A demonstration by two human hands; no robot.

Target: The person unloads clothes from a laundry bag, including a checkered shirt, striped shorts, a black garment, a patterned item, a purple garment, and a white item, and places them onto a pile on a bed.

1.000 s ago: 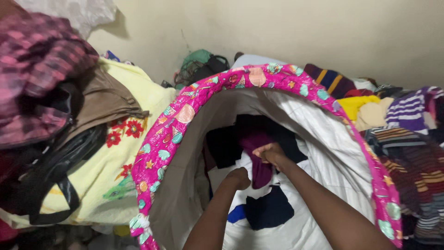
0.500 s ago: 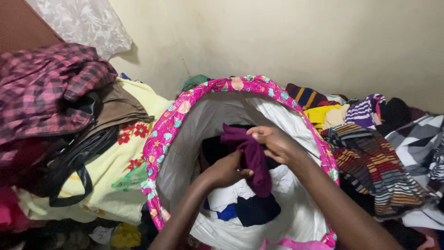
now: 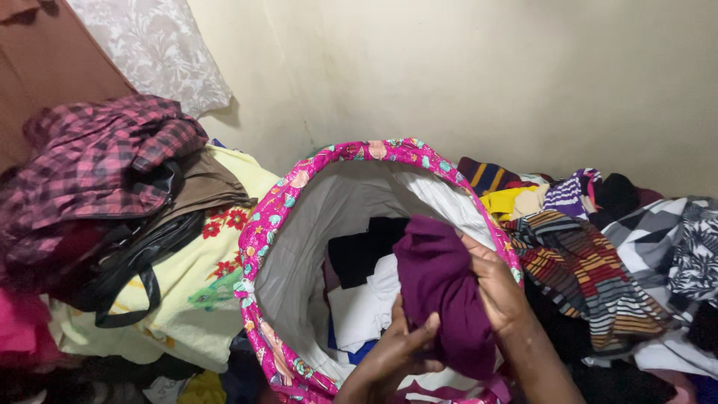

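Head view. Left hand (image 3: 400, 352) at bottom edge, fingers curled up against the lower side of a purple cloth (image 3: 441, 288), gripping it. Right hand (image 3: 497, 288) closed over the cloth's right side, thumb pressed on it. Cloth bunched, held over the near right rim of a hamper (image 3: 273, 224), pink patterned rim, white lining. Inside the hamper: white clothes (image 3: 359, 307), a black piece (image 3: 359, 251) further back. Left of the hamper: yellow flowered blanket (image 3: 194, 292), black bag (image 3: 131, 262), plaid shirt (image 3: 97, 161) on top. Right: striped clothes (image 3: 583, 269) in a pile. Beyond, a cream wall (image 3: 486, 75).
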